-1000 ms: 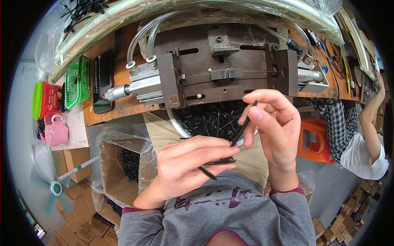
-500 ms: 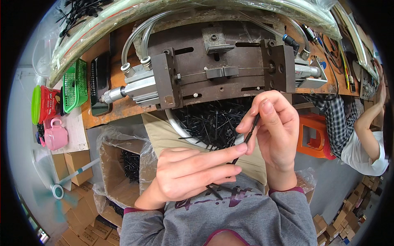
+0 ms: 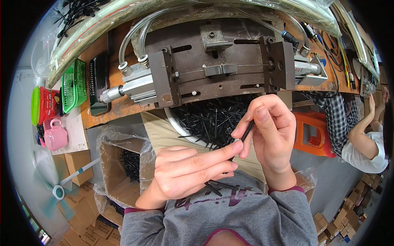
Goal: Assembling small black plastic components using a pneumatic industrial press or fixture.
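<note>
A thin black plastic stick (image 3: 247, 130) is pinched between thumb and fingers of my right hand (image 3: 273, 137). My left hand (image 3: 193, 170) reaches across with its fingers stretched, and its fingertips press on the stick's lower end. More black sticks (image 3: 215, 186) poke out from under the left hand, held in the curled fingers; how they are gripped is hidden. Below the hands, a white-rimmed basin (image 3: 177, 124) on my lap is heaped with loose black sticks (image 3: 209, 119).
Ahead stands a brown metal fixture (image 3: 193, 84) with a grey clamp block (image 3: 221, 70), air cylinders (image 3: 139, 88) and clear hoses. At left are a green basket (image 3: 74, 86), a phone (image 3: 98, 84) and a pink mug (image 3: 56, 135). A person (image 3: 365, 147) sits at right beside an orange stool (image 3: 312, 133).
Both hands have shifted slightly left, and the right one a little lower, with the stick still between them. More of the sticks under my left hand show. The person at right has moved their arm.
</note>
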Tool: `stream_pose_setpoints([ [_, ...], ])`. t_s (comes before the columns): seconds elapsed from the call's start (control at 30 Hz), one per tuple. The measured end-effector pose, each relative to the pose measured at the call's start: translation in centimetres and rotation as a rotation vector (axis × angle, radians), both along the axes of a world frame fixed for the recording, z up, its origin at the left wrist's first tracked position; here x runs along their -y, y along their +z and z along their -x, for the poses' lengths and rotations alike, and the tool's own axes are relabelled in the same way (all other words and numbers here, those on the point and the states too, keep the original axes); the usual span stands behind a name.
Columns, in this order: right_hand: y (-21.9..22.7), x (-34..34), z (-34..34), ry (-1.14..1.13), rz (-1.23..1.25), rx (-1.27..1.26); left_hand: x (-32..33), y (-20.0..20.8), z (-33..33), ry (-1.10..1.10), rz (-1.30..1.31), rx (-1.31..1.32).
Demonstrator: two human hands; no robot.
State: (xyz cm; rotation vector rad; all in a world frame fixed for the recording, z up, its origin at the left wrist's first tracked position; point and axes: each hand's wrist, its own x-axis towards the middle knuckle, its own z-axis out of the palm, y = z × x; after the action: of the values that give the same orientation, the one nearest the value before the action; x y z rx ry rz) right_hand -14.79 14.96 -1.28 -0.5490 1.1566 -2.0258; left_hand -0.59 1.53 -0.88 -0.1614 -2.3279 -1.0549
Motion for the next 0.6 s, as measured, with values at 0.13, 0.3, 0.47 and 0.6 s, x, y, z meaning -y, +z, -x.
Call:
stream_pose_setpoints([
  [0.13, -0.1, 0.0, -0.1, -0.001, -0.001, -0.02, 0.0, -0.2, 0.0, -0.005, -0.037, -0.003],
  [0.3, 0.0, 0.1, 0.2, 0.05, -0.007, 0.06, 0.0, -0.3, -0.2, 0.01, -0.012, -0.001],
  [0.47, -0.2, -0.3, 0.4, -0.034, -0.086, -0.328, 0.1, -0.3, -0.2, 0.041, 0.054, 0.02],
  [0.6, 0.8, 0.4, 0.3, -0.151, -0.184, -0.335, -0.1, -0.4, 0.1, 0.092, 0.173, 0.02],
])
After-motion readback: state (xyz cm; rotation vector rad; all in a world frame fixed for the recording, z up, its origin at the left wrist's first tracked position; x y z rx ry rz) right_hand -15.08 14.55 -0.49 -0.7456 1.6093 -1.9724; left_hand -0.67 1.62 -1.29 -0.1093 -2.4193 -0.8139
